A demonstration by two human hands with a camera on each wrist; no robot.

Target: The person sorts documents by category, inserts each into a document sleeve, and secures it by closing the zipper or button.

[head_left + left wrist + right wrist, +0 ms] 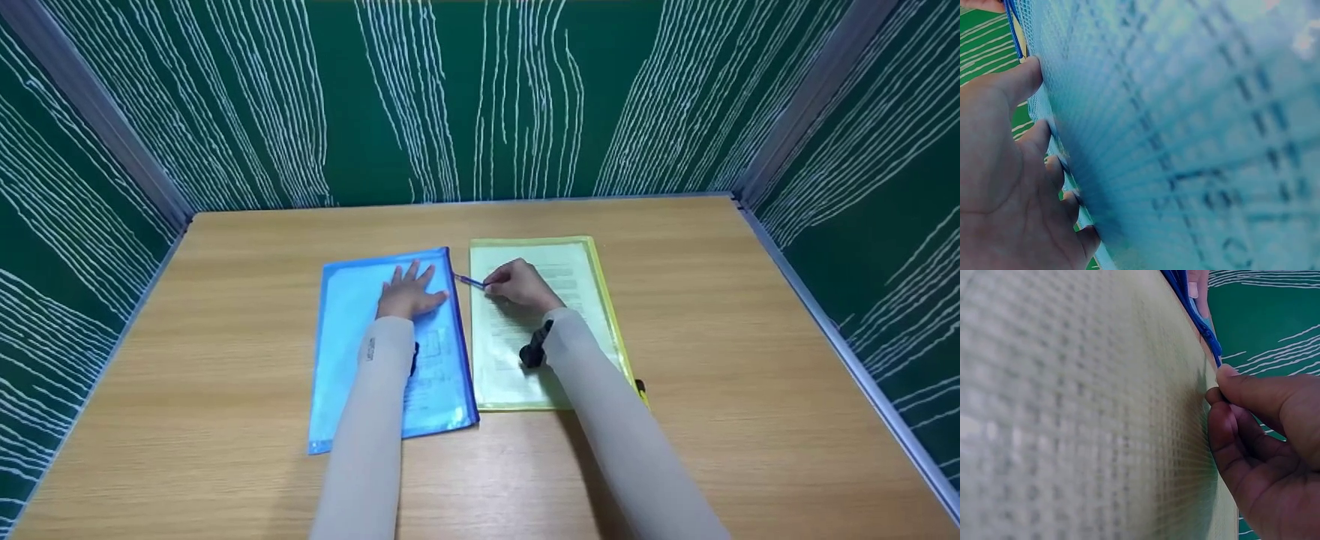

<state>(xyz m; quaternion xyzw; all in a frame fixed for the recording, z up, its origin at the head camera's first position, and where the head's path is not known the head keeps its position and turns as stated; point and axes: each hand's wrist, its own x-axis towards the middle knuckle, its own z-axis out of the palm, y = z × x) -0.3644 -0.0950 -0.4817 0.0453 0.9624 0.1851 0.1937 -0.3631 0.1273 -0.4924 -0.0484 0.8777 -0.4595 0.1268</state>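
A blue mesh zip folder (352,292) with printed paper inside lies on the table, its dark blue zip edge on the right. My left hand (409,292) rests on its upper part with fingers spread; the left wrist view shows the fingertips against the blue mesh (1145,140). The right hand (521,283) pinches the thin blue zipper pull (469,281), which stretches out from the zip's upper part. Beneath that hand is a yellow-edged zip folder (555,345), also with printed paper inside. In the right wrist view, thumb and fingertips hide the pull's end.
A small black zipper tab (640,386) shows at the yellow folder's lower right edge. The wooden table (750,337) meets green, white-lined walls (465,97) at the back and sides. Grey posts (810,97) stand at the back corners.
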